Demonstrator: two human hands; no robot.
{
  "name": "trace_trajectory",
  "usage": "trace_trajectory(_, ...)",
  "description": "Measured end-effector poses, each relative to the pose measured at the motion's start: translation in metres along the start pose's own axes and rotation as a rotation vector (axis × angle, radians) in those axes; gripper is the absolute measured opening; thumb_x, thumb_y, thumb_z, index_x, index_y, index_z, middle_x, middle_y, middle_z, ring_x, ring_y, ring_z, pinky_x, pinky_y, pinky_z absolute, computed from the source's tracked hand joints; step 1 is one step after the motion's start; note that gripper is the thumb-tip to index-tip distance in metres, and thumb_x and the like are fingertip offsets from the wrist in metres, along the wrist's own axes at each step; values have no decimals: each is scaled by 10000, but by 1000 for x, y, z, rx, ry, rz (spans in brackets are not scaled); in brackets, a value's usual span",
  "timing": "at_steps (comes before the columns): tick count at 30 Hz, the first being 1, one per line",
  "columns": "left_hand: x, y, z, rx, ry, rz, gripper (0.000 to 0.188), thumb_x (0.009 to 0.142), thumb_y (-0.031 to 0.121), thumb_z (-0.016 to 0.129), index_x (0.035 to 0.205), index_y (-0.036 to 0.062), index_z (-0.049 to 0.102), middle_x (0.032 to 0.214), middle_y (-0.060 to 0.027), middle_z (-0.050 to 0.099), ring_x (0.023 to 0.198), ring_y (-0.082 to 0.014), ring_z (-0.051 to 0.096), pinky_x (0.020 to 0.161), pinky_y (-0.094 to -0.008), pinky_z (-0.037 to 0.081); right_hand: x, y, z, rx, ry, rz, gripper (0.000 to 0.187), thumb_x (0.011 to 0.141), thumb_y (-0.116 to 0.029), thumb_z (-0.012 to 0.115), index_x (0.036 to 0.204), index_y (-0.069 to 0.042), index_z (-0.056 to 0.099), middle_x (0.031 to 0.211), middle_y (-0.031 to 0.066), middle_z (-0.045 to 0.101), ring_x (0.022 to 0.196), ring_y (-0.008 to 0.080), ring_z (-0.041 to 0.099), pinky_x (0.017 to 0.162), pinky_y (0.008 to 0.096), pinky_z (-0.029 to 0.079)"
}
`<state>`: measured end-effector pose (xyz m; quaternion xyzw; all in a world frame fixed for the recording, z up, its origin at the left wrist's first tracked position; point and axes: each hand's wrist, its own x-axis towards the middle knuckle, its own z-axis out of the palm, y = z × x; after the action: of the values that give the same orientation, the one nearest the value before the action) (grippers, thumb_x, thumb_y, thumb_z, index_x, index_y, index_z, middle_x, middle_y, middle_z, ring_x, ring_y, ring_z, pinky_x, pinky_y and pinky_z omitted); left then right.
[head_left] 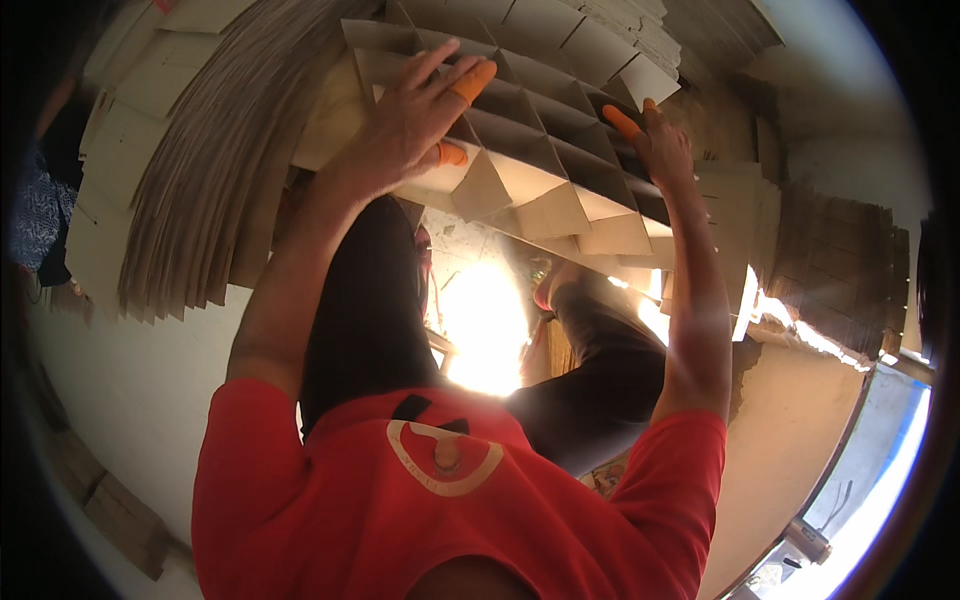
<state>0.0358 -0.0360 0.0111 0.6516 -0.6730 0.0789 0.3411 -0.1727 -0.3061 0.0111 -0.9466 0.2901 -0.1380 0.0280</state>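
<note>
A cardboard divider grid [541, 152] of interlocked strips stands ahead of me, with several square cells showing. My left hand [420, 115] lies over its left part, fingers spread and stretched out. Orange finger covers sit on two digits of that hand. At the grid's right side is my right hand [665, 150], with its fingers apart and touching or just above the strips. Orange covers show on two of its digits too. Neither hand appears to grip a strip; part of the right hand's fingers is hidden.
A tall stack of cardboard strips [215, 160] fans out at the left. More stacked cardboard [835, 260] stands at the right, and further strips [635, 30] lie at the far side. Bright sunlight falls on the floor [485, 320] between my legs. Someone's patterned clothing [38, 215] shows at the left edge.
</note>
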Motion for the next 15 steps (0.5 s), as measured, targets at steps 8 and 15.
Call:
trace_trajectory(8, 51, -66, 23, 14, -464, 21, 557, 730, 180, 708, 1249, 79, 533, 1229, -66, 574, 1284, -252, 395, 1079, -384, 298, -54, -81, 0, 238, -276, -91, 362, 799, -291, 688, 977, -18, 530, 758, 216, 621, 739, 341, 627, 609, 426, 470)
trace_trajectory(15, 58, -58, 21, 12, -370, 143, 205, 667, 137, 698, 827, 23, 639, 804, -109, 614, 843, -281, 555, 778, -381, 440, -60, -75, -7, 118, -50, -171, 220, 768, -147, 673, 861, -55, 496, 694, 169, 595, 676, 365, 592, 580, 460, 452)
